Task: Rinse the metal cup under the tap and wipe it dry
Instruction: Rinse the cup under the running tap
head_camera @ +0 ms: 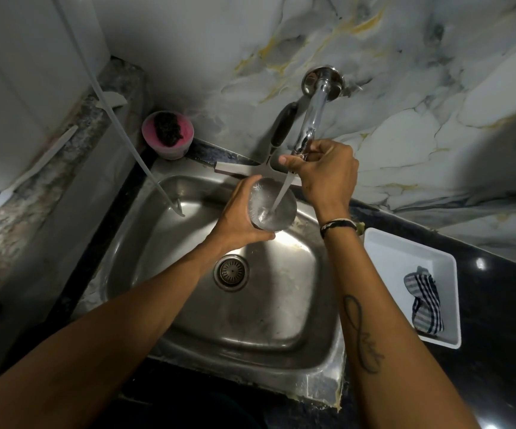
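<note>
My left hand (239,216) grips the metal cup (277,209) from its left side and holds it over the steel sink (188,308), mouth tilted toward me. A thin stream of water falls from the chrome tap (312,116) into the cup, which has water in it. My right hand (325,173) is closed around the tap's handle at the spout end, just above and right of the cup. A checked cloth (425,303) lies crumpled in a white tray (383,252) on the counter to the right.
A squeegee (281,131) leans against the marble wall behind the sink. A pink bowl (167,136) with a dark scrubber stands at the back left corner. A clear hose (120,128) hangs into the sink's left side. The black counter (504,305) extends right.
</note>
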